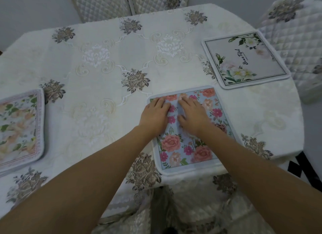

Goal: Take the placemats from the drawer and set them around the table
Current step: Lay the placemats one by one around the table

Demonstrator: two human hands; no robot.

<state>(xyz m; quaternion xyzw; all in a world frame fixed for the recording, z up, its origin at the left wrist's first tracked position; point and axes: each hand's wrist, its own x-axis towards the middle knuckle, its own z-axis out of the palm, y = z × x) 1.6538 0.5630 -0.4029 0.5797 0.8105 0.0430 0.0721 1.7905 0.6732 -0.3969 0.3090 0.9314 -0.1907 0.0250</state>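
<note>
A blue placemat with pink roses [184, 150] lies flat at the near edge of the table [108, 62]. My left hand [154, 114] and my right hand [192, 114] both rest palm down on its far half, fingers spread and side by side. A grey placemat with white flowers and script lettering [244, 59] lies at the right side of the table. A third floral placemat with peach and green print [19, 127] lies at the left edge, partly cut off by the frame.
The table wears a cream embroidered cloth with grey-brown flowers. Quilted chair backs [129, 1] stand at the far side, and another quilted chair [296, 42] stands at the right. Cloth hangs over the near edge below my arms.
</note>
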